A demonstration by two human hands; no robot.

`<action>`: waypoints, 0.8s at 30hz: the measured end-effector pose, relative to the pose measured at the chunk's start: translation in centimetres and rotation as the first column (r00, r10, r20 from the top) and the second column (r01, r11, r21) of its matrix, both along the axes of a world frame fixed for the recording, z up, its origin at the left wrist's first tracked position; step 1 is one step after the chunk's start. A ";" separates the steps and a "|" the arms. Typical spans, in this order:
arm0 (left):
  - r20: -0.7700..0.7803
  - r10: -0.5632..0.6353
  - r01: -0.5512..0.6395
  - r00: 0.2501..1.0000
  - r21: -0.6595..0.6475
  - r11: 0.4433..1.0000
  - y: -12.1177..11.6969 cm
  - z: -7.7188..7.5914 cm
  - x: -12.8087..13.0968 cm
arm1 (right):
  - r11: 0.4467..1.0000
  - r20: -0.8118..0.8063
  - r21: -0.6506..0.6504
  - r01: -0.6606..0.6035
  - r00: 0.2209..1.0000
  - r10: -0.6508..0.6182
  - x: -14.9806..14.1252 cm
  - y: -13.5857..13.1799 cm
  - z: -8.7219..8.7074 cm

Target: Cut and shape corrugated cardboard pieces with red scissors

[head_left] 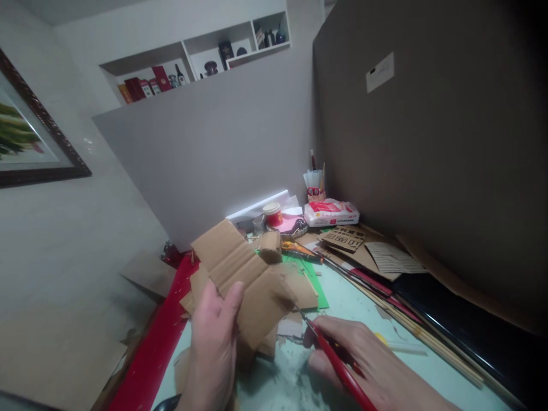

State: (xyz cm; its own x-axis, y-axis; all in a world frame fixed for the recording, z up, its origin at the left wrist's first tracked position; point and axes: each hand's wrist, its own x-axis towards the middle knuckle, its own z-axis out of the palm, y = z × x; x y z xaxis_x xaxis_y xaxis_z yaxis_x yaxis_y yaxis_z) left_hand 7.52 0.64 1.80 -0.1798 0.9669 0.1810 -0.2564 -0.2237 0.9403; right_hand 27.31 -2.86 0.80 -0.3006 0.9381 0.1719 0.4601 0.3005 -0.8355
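A folded piece of brown corrugated cardboard (257,285) is tilted up in front of me. My left hand (216,325) grips it from the left, thumb lying across its face and fingers behind. In my right hand (351,348) is a red-handled tool (336,362) with a thin metal tip; its exact kind is unclear. That tip points at the cardboard's lower right edge, touching or very near it. More cardboard pieces (302,282) lie behind and under the held one. Part of a black curved object (166,403) shows beside my left wrist.
Thin wooden sticks (428,337) and a black panel (462,319) lie at right. Behind are printed cardboard scraps (345,238), a tissue pack (331,213), a red paper cup (273,214) and a pen holder (315,191). Grey partitions (222,148) enclose the pale table (291,377); red material (149,342) runs along its left.
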 end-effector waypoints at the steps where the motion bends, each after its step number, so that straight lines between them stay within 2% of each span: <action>1: 0.030 -0.015 0.015 0.999 -0.006 1.000 0.1 -0.1 0.0 | 1.000 0.006 -0.007 -0.002 1.000 0.002 0.0 0.0 -0.1; 10: 0.095 -0.005 0.008 0.995 -0.028 1.000 -0.1 0.6 0.7 | 1.000 0.017 -0.007 -0.004 1.000 0.004 -0.1 0.2 -0.7; 18: 0.122 0.006 -0.002 0.993 -0.033 0.999 -0.2 0.7 0.8 | 1.000 0.007 0.001 -0.012 1.000 0.012 0.0 0.3 -0.5; 24: 0.191 0.035 -0.020 0.981 -0.080 0.997 -0.6 0.7 1.6 | 0.998 0.054 -0.022 -0.053 0.997 0.054 -0.1 0.8 -1.8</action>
State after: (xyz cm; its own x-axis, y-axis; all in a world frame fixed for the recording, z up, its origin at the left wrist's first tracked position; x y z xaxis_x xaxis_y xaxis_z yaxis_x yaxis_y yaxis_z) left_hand 9.17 0.01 2.49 -0.2309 0.9708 0.0651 -0.4285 -0.1615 0.8890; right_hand 27.16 -2.08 -0.96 -0.3588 0.9237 0.1343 0.4889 0.3085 -0.8160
